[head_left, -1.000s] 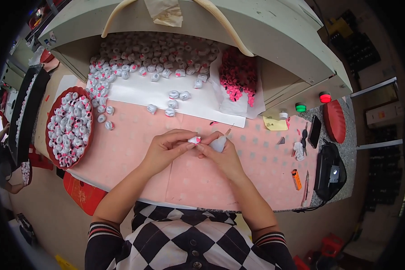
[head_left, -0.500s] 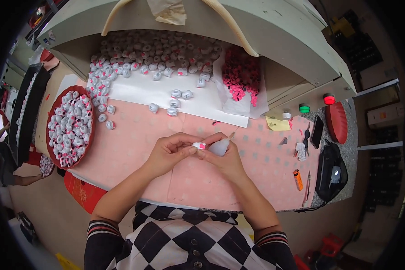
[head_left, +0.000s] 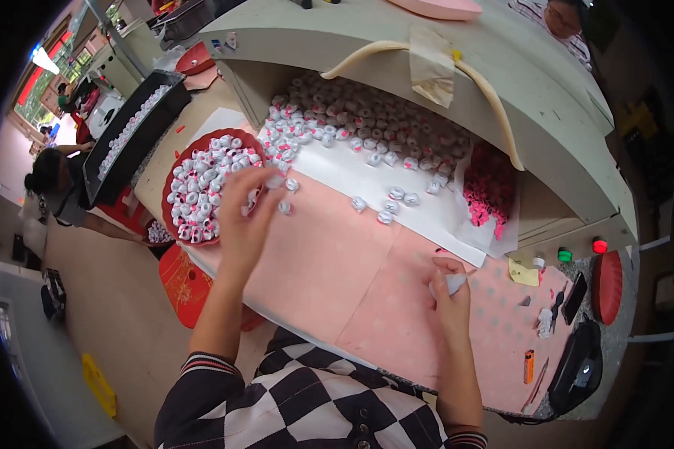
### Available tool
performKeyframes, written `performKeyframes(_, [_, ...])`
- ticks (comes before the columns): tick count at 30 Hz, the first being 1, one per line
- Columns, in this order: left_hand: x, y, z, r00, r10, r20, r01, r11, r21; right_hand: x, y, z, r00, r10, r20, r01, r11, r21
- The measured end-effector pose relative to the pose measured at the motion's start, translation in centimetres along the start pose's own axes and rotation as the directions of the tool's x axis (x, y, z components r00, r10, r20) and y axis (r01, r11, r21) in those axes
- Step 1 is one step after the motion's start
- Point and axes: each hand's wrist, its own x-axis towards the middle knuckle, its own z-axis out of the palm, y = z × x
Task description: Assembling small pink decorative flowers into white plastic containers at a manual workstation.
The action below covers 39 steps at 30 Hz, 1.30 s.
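White pieces with pink spots [head_left: 202,191], lots of them, piled in a red bowl [head_left: 166,196], between 9 and 10 o'clock from the middle of the view. Left hand [head_left: 249,206] by the bowl's 3 o'clock side, fingers bent, next to a white bit [head_left: 275,182] at the tips of finger and thumb. Cannot tell if pinched or just lying behind. 2 loose pieces [head_left: 290,185] just beside that hand, toward 3 o'clock. Right hand [head_left: 454,307] at 4 o'clock, well apart from the left, wrapped round a soft, cloudy white bottle [head_left: 455,283]. Big white heap [head_left: 382,123] at 1 o'clock, under a grey hood [head_left: 382,30]. Dark pink bits [head_left: 487,198] between 2 and 3 o'clock, on white paper [head_left: 507,243]. Orange lighter [head_left: 529,367] at 4 o'clock, farther out than the right hand.
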Motion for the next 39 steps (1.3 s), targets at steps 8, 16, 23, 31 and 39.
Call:
performKeyframes(8, [-0.6, -1.1, 7.6, 0.882, 0.215, 0.420, -0.210, 0.976, -0.058, 0.3, 0.6, 0.8, 0.995, -0.053, 0.079, 0.053, 0.999, 0.007])
performKeyframes(16, [-2.5, -0.9, 9.8, 0.567, -0.253, 0.784, 0.770, 0.500, -0.396, -0.2, 2.3, -0.2, 0.995, -0.088, 0.036, 0.086, 0.994, 0.072])
performKeyframes(23, [-5.2, 1.5, 10.7, 0.335, -0.165, 0.928, 0.930, -0.101, -0.354, 0.2, 3.1, -0.6, 0.954, -0.277, -0.114, 0.292, 0.944, 0.153])
performKeyframes(31, [-6.7, 1.8, 11.7, 0.663, -0.077, 0.745, 0.630, 0.595, -0.499, 0.4, 2.9, 0.2, 0.815, -0.570, -0.101, 0.550, 0.817, -0.172])
performKeyframes(39, [-6.8, 2.4, 11.6, 0.657, -0.082, 0.749, 0.602, 0.655, -0.456, 0.2, 3.5, 0.0, 0.813, -0.582, -0.038, 0.558, 0.795, -0.237])
